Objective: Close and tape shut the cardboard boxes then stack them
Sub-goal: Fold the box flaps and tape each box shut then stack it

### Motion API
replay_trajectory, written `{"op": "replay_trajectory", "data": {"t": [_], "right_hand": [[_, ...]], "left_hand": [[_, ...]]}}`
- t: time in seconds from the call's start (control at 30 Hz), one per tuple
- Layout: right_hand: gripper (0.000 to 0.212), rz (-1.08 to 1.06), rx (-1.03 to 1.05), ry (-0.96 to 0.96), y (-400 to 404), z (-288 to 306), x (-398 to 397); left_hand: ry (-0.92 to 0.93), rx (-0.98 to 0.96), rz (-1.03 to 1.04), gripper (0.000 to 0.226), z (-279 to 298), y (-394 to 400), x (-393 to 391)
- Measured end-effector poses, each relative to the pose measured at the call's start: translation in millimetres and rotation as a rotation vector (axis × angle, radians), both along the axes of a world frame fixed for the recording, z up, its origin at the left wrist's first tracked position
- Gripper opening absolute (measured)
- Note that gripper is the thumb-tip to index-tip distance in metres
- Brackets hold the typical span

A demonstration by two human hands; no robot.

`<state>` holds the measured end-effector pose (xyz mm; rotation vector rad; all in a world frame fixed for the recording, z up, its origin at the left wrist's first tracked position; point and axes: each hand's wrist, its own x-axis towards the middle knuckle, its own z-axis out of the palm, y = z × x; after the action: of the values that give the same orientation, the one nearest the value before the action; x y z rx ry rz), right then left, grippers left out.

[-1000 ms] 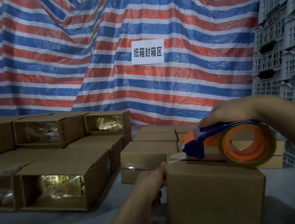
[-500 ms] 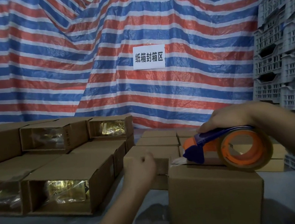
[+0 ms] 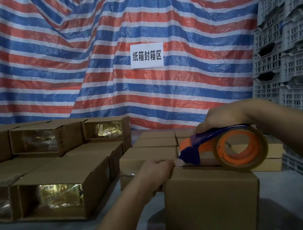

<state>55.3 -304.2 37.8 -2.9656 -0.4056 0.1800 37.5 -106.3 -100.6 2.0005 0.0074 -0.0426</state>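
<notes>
A closed brown cardboard box (image 3: 212, 201) stands on the grey table in front of me. On its top rests a blue and orange tape dispenser (image 3: 223, 148) with a roll of clear tape. My right hand (image 3: 226, 117) grips the dispenser's blue handle from above. My left hand (image 3: 154, 172) lies at the box's upper left edge, fingers curled over the corner beside the loose tape end at the dispenser's nose. Whether the fingers pinch the tape is not visible.
Open boxes (image 3: 58, 190) with shiny gold packets lie stacked on their sides at the left. Several closed boxes (image 3: 149, 153) sit behind the near one. Grey plastic crates (image 3: 293, 49) tower at the right. A striped tarp with a white sign (image 3: 146, 56) hangs behind.
My left hand lifted away from the box's left side, then came back down onto its upper left corner at the tape end. The dispenser stayed on the box top.
</notes>
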Motion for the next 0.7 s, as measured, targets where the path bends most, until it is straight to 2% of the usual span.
{"op": "replay_trajectory", "data": {"t": [0.07,0.17,0.37,0.47,0.53,0.6,0.67,0.7], "right_hand": [[0.035,0.053,-0.057,-0.025,-4,3,-2],[0.021,0.033,0.028,-0.058,-28,9,-8],[0.055,-0.192,-0.211,-0.044,-57,14,-17],[0.054,-0.205,-0.28,-0.065,-51,2,-8],[0.054,-0.214,-0.275,-0.05,-50,1,-9],[0.053,-0.225,-0.256,-0.032,-51,2,-9],[0.052,-0.231,-0.255,-0.017,-51,0,-7],[0.051,-0.234,-0.26,-0.014,-49,0,-6]], "left_hand": [[0.012,0.024,0.013,0.04,3,0,-1],[0.02,0.064,0.017,0.04,4,1,0],[0.013,0.022,0.005,0.026,1,0,-2],[0.044,0.049,0.002,0.029,5,2,-1],[0.057,0.142,-0.002,0.038,13,4,0],[-0.079,0.375,0.031,0.04,19,4,1],[-0.368,0.603,0.13,0.03,23,-3,-2],[-0.516,0.647,0.167,0.025,25,-9,-8]]}}
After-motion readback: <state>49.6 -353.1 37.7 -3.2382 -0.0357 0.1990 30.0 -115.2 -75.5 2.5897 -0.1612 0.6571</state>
